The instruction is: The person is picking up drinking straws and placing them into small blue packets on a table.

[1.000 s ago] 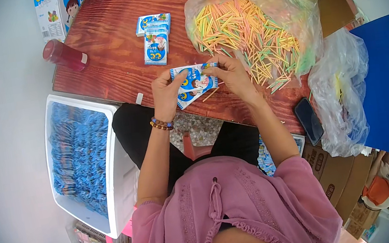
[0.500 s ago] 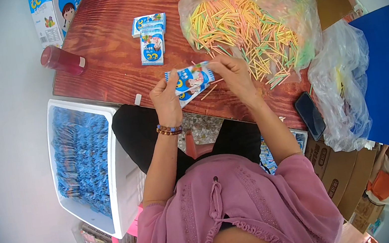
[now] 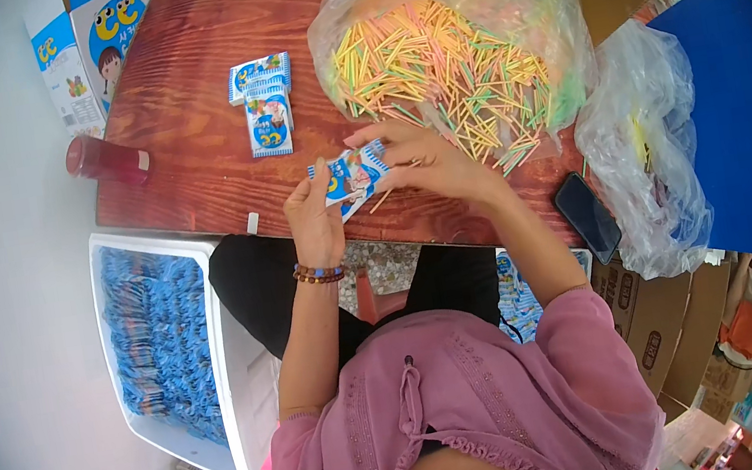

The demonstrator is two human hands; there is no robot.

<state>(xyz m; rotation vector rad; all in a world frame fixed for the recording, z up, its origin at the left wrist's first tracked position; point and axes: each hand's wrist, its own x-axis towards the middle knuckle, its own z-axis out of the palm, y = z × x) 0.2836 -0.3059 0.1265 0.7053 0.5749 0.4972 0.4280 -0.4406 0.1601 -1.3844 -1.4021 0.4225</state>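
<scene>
Just over the near edge of the table, my left hand [image 3: 313, 217] pinches a small blue-and-white candy packet [image 3: 350, 177] by its left end. My right hand [image 3: 431, 161] is curled around the packet's right end, the thumb below it and the forefinger above. Part of another packet shows under the held one. Farther off to the left, a small stack of similar packets [image 3: 268, 120] lies on the table. A big clear plastic bag [image 3: 328, 13] on the right is open, showing many thin pastel candy sticks [image 3: 439, 70].
A white foam box [image 3: 231, 354] full of blue packets stands at my left. On the reddish wooden table [image 3: 191, 165] are a pink-red bottle [image 3: 107, 161] and a dark phone [image 3: 587, 216]. A crumpled clear bag [image 3: 651, 155] and cardboard boxes [image 3: 672, 327] are on the right.
My right hand has shifted from pinching the packet's upper right corner to curling around its right end. The view has moved, so the table things appear shifted left and lower.
</scene>
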